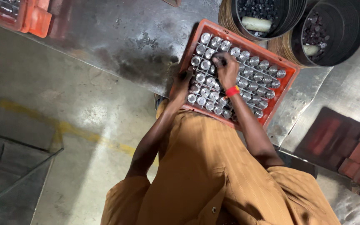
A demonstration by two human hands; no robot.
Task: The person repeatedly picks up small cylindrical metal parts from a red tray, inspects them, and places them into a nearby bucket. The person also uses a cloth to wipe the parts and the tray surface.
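Dozens of shiny metal cylinders fill red crate | right hand seemingly pinching one | left hand grip unclear

Premises: industrial workshop or small factory floor. Evidence: steel-topped workbench, stained and worn; red plastic crate with a grid of machined metal cylinders; two round black bins of small dark parts; bare concrete floor with faded yellow line marking.
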